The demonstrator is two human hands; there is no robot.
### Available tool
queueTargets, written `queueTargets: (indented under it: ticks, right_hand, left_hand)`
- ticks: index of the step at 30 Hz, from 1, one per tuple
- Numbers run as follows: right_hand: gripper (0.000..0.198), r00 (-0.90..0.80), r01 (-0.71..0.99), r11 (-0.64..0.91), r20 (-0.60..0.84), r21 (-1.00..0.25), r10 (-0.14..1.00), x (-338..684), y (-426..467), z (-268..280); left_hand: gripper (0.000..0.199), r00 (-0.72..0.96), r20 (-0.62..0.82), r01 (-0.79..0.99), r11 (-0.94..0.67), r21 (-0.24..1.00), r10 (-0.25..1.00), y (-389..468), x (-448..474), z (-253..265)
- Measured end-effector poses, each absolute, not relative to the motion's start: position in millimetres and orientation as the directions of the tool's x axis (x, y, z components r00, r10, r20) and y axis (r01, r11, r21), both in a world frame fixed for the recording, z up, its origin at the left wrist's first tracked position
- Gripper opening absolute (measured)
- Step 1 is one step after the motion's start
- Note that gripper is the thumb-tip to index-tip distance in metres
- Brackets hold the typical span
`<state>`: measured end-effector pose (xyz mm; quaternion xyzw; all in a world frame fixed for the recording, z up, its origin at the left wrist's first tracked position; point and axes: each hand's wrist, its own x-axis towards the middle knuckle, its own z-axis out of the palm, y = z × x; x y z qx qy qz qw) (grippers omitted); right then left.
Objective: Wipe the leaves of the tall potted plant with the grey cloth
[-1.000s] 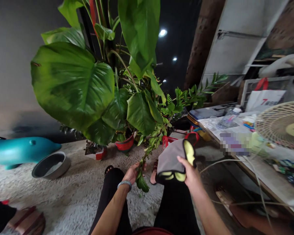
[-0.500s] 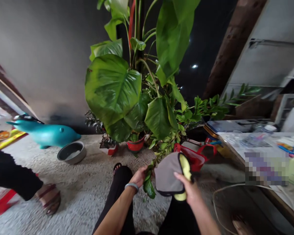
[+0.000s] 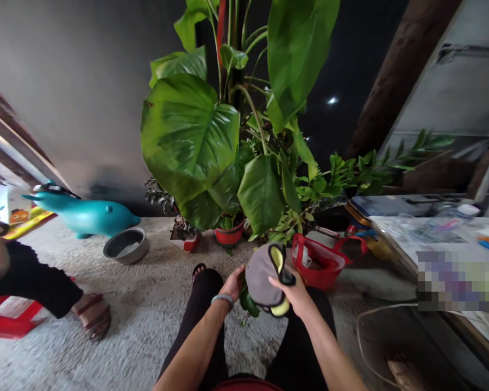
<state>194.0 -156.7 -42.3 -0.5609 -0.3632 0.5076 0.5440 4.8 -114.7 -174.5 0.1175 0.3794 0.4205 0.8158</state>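
My left hand [image 3: 233, 284], with a grey bracelet at its wrist, is closed around a leafy green stem [image 3: 249, 302] low between my knees. My right hand [image 3: 294, 295] grips a folded cloth [image 3: 264, 276], grey on one face and yellow on the other, with black edging. The cloth sits right beside the stem and hides part of it; whether the two touch I cannot tell. Behind my hands rises a big-leaved potted plant [image 3: 191, 136] in a red pot [image 3: 229, 235].
A red basket [image 3: 321, 270] stands right of my hands, by a cluttered table [image 3: 395, 244]. To the left are a grey bowl [image 3: 126, 247], a turquoise animal toy [image 3: 93, 216], a small planter [image 3: 184, 239] and another person's sandalled foot [image 3: 93, 315] near a red stool [image 3: 14, 320].
My right hand has brought the cloth left and slightly up, closer to my left hand, and the cloth has turned. My left hand keeps its hold on the stem. The view has shifted slightly.
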Motion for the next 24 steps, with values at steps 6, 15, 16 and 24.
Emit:
queueTargets:
  ticks: [6, 15, 16, 24]
  right_hand:
    - [0.057, 0.657, -0.195, 0.008, -0.125, -0.981, 0.744, 262.1, -163.2, 3.2]
    - [0.053, 0.344, -0.114, -0.078, -0.113, -0.99, 0.932, 176.6, -89.9, -14.6]
    - [0.053, 0.281, -0.118, -0.104, -0.133, -0.988, 0.95, 176.9, -104.3, -19.9]
    - [0.056, 0.556, -0.225, -0.017, -0.143, -0.974, 0.819, 274.0, -159.9, 12.4]
  left_hand:
    - [0.04, 0.397, -0.522, -0.487, 0.655, 0.577, 0.755, -112.8, 4.5, -174.2]
    - [0.059, 0.349, -0.565, -0.477, 0.661, 0.58, 0.748, -117.0, 9.0, -172.3]
    - [0.059, 0.346, -0.573, -0.486, 0.665, 0.568, 0.743, -116.5, 8.5, -173.5]
    - [0.043, 0.372, -0.529, -0.53, 0.643, 0.553, 0.762, -112.1, 6.2, -178.1]
